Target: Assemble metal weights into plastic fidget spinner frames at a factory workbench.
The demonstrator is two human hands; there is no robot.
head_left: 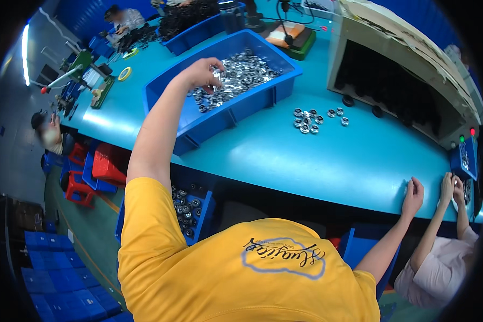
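Observation:
My left hand reaches over a large blue bin, its fingers spread and curved down among shiny round metal parts. Nothing shows clearly between those fingers. At the table's front edge on the right rests my right hand, fingers loosely bent, and no object can be seen in it. A loose cluster of similar metal parts with dark centres lies on the teal table, between the bin and a beige machine.
The beige machine has a dark opening, with black rings before it. A co-worker's hands are close to my right hand, beside a small blue box. Below the table, a blue crate holds more round parts. A green hand press stands far left.

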